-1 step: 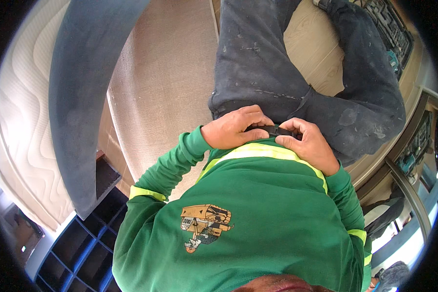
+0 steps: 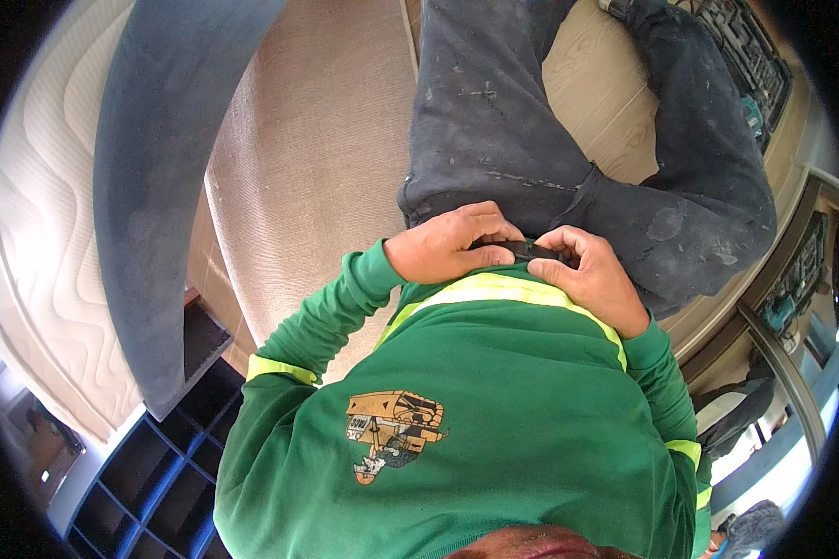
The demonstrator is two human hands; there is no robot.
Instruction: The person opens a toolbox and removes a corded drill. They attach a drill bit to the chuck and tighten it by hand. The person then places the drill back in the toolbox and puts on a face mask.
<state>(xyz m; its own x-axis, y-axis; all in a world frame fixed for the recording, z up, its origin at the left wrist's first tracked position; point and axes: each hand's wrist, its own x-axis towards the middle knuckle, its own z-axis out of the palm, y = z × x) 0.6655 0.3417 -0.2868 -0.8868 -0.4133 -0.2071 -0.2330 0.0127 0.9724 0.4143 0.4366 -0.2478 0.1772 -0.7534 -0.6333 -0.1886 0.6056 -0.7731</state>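
At my waist, a black belt buckle (image 2: pixel 531 250) sits between both hands, over the hem of the green shirt. My left hand (image 2: pixel 449 246) pinches its left end, thumb below and fingers curled above. On the other end, my right hand (image 2: pixel 591 273) is closed with thumb and bent fingers. The fingertips nearly meet, and part of the buckle is hidden behind them. Dark, stained trousers (image 2: pixel 494 121) cover my legs just beyond the hands.
A beige rug (image 2: pixel 317 140) lies left of my legs over wood flooring. Farther left are a dark curved panel (image 2: pixel 149 205), a white mattress (image 2: pixel 51 186) and a blue-edged compartment unit (image 2: pixel 149 466). An open tool case (image 2: pixel 746 51) lies far right, near a mirror frame (image 2: pixel 783 373).
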